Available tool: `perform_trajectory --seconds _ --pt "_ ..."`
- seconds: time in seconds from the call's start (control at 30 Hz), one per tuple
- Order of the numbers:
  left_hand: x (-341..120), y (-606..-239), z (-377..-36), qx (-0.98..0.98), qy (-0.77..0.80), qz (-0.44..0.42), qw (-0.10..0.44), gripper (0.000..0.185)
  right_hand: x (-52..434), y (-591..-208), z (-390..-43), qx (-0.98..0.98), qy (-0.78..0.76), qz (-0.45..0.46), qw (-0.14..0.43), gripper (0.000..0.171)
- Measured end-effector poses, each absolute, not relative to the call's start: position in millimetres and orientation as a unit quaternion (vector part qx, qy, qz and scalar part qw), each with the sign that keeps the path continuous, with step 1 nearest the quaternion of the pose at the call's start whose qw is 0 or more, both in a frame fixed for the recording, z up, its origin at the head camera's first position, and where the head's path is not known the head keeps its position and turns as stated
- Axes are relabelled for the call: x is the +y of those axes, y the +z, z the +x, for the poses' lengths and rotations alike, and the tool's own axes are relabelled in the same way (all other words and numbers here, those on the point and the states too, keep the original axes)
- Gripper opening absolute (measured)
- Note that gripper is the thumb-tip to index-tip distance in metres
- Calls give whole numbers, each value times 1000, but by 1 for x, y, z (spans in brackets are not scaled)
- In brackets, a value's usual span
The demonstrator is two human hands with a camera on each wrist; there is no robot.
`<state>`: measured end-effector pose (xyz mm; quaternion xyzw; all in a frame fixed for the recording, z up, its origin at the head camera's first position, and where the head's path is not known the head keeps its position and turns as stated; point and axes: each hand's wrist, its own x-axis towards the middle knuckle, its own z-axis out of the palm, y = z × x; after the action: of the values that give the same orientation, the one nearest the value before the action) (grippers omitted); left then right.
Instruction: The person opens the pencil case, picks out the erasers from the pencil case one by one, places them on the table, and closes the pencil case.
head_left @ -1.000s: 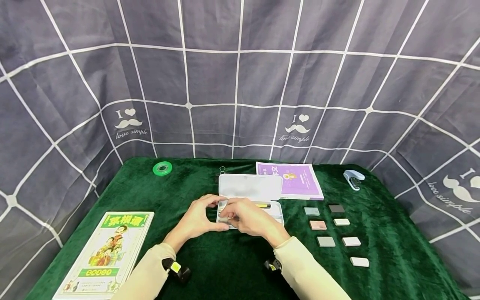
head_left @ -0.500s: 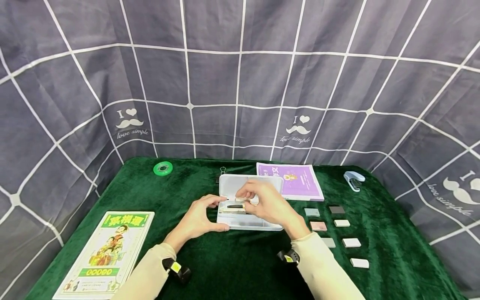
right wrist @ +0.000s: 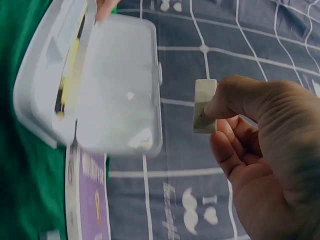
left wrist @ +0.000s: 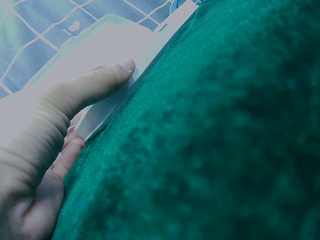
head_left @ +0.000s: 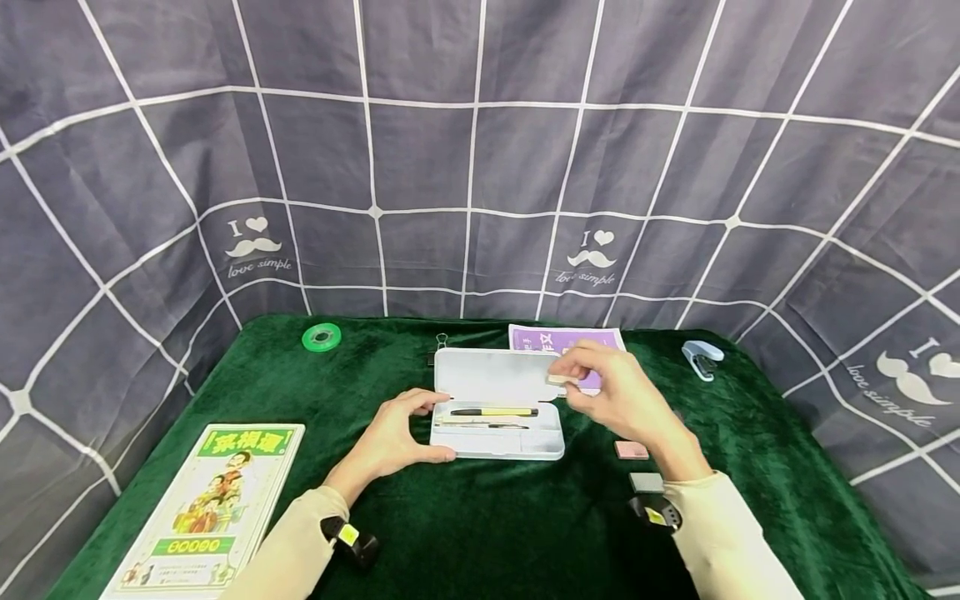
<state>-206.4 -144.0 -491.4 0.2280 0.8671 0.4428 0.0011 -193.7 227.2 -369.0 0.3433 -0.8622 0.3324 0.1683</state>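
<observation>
In the head view a white pencil case (head_left: 542,446) lies with its lid (head_left: 495,373) raised. It holds a black and yellow pen (head_left: 495,412) and a slimmer pen (head_left: 483,425). My left hand (head_left: 396,433) grips the left end of the case, thumb along the front edge and fingers at the back corner. The left wrist view shows that thumb (left wrist: 102,85) lying on the case. Up at the lid's right side, my right hand (head_left: 622,392) pinches a small off-white eraser (right wrist: 204,112) between thumb and fingers, apart from the case.
On the right lie a pink eraser (head_left: 632,450) and a grey one (head_left: 647,482); the right arm hides others. A purple book (head_left: 525,340) lies behind the case, a stapler (head_left: 703,358) at back right. Green tape (head_left: 322,337) and a book (head_left: 213,500) are on the left.
My right hand has lifted out of the pencil case and moved right with the eraser, uncovering the pens. The left hand has stayed on the case.
</observation>
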Motion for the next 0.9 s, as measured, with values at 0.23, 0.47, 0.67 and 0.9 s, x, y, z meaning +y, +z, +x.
perform_trajectory --seconds 0.23,0.47,0.67,0.9 --pt "-146 -492 -206 870 440 223 2 84 263 -371 -175 -887 308 295 177 42" --pt "-146 -491 -206 869 441 224 9 86 290 -384 -149 -893 307 276 179 52" --pt "-145 -492 -206 871 438 225 10 86 308 -401 -123 -899 308 263 165 53" --pt "-145 -490 -206 867 444 226 10 85 320 -425 -98 -889 326 289 139 61"
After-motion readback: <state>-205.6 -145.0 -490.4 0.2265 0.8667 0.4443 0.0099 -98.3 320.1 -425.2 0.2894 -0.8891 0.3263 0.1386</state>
